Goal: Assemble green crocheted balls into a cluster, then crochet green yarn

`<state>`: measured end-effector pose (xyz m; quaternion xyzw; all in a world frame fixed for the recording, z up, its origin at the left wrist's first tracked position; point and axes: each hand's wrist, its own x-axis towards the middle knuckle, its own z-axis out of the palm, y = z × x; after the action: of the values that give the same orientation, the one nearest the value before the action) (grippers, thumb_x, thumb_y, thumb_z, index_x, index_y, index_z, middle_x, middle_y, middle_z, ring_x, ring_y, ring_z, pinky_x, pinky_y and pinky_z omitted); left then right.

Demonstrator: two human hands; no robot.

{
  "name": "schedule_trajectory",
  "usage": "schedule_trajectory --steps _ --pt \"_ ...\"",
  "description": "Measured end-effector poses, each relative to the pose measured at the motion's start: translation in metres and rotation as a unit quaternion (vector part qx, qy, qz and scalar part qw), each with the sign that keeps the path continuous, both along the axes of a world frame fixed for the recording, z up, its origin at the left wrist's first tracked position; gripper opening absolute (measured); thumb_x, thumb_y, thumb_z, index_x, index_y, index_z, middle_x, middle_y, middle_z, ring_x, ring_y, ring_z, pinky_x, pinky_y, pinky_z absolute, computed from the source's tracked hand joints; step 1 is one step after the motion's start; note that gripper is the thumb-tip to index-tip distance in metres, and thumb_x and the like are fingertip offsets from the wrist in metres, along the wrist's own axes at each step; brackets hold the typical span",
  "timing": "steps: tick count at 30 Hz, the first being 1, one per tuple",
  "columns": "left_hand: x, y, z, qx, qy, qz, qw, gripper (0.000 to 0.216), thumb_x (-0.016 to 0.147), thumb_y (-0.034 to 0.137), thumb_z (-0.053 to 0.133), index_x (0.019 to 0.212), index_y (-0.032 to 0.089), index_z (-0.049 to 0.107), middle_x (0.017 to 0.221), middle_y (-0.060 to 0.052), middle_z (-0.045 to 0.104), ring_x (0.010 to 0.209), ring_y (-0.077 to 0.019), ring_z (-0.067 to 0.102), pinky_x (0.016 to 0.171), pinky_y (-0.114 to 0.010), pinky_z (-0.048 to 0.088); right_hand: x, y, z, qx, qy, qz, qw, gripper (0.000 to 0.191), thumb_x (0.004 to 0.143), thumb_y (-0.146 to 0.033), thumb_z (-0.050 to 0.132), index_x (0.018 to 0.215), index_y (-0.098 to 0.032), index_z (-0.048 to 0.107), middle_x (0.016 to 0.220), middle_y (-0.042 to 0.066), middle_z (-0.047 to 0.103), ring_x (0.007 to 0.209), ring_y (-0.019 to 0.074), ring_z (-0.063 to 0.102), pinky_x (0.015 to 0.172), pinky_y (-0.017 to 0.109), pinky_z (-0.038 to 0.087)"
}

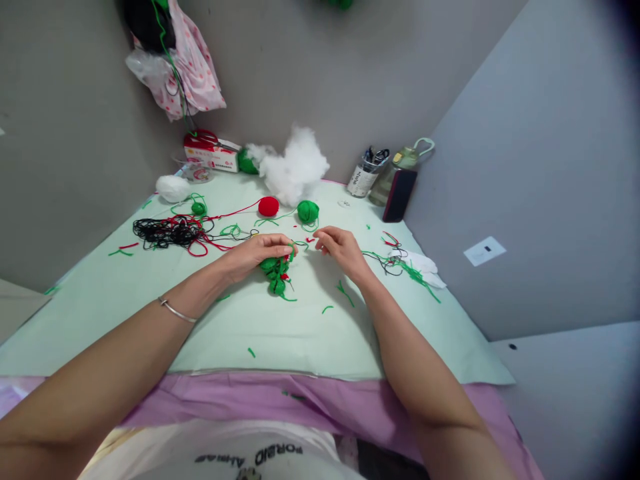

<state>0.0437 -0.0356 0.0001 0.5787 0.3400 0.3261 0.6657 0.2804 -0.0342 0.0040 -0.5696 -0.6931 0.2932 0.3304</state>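
My left hand (257, 254) is closed on a green crocheted piece (275, 273) with small red bits, which rests on the pale green table cover (150, 313). My right hand (340, 248) is a little to the right of it, fingers pinched together on something too small to make out, perhaps a strand or a needle. A thin green strand runs from the piece toward the green yarn ball (308, 211) behind the hands. A silver bangle (176, 311) circles my left wrist.
A red yarn ball (269, 206), a small green ball (199, 208), a black yarn tangle (167, 231), white stuffing (295, 167), a white ball (172, 188), a red-white box (211, 153), a tool jar (364, 175), a bottle (395, 172), a dark phone (399, 195). Yarn scraps (405, 265) lie right.
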Motion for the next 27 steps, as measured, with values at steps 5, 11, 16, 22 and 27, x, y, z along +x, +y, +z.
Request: schedule_trajectory --steps 5,11,16,22,27 --pt "0.0 0.001 0.002 -0.007 -0.018 0.027 0.999 0.02 0.076 0.034 0.079 0.087 0.018 0.074 0.074 -0.002 0.063 0.067 -0.0135 0.056 0.063 -0.025 0.043 0.014 -0.002 0.004 0.005 -0.385 -0.048 0.922 0.025 0.091 -0.024 0.057 0.112 -0.016 0.07 0.117 0.016 0.067 0.108 0.0289 0.06 0.084 0.036 0.044" --pt "0.0 0.003 0.0 -0.015 -0.031 0.051 0.998 0.025 0.071 0.032 0.083 0.088 0.017 0.073 0.076 -0.002 0.065 0.069 -0.0136 0.058 0.064 -0.026 0.045 0.015 0.0 0.004 0.022 -0.443 -0.058 0.894 0.03 0.095 -0.012 0.041 0.099 -0.016 0.071 0.107 0.017 0.068 0.096 0.0259 0.063 0.079 0.033 0.04" --pt "0.0 0.003 0.0 -0.017 -0.028 0.05 0.998 0.03 0.071 0.035 0.083 0.092 0.017 0.072 0.078 -0.002 0.066 0.071 -0.0149 0.061 0.068 -0.028 0.048 0.009 -0.002 0.006 0.032 -0.121 -0.02 0.992 0.03 0.099 -0.033 0.04 0.096 -0.019 0.067 0.066 0.001 0.06 0.063 0.0173 0.056 0.067 0.028 0.04" --pt "0.002 0.0 0.004 -0.006 -0.025 0.061 0.998 0.031 0.068 0.032 0.085 0.092 0.018 0.07 0.081 -0.002 0.067 0.074 -0.0148 0.061 0.068 -0.027 0.046 -0.007 -0.017 0.015 -0.047 0.047 0.149 0.987 0.054 0.099 -0.061 0.038 0.094 -0.016 0.068 0.065 -0.003 0.049 0.059 0.0111 0.041 0.059 0.024 0.034" --pt "0.004 -0.001 0.001 0.009 -0.014 0.045 0.999 0.028 0.069 0.03 0.084 0.089 0.018 0.069 0.085 -0.004 0.071 0.074 -0.0147 0.062 0.068 -0.028 0.046 -0.014 -0.024 0.024 -0.048 0.0 0.166 0.985 0.054 0.096 -0.062 0.044 0.09 -0.015 0.069 0.067 -0.003 0.046 0.063 0.0115 0.041 0.063 0.025 0.033"
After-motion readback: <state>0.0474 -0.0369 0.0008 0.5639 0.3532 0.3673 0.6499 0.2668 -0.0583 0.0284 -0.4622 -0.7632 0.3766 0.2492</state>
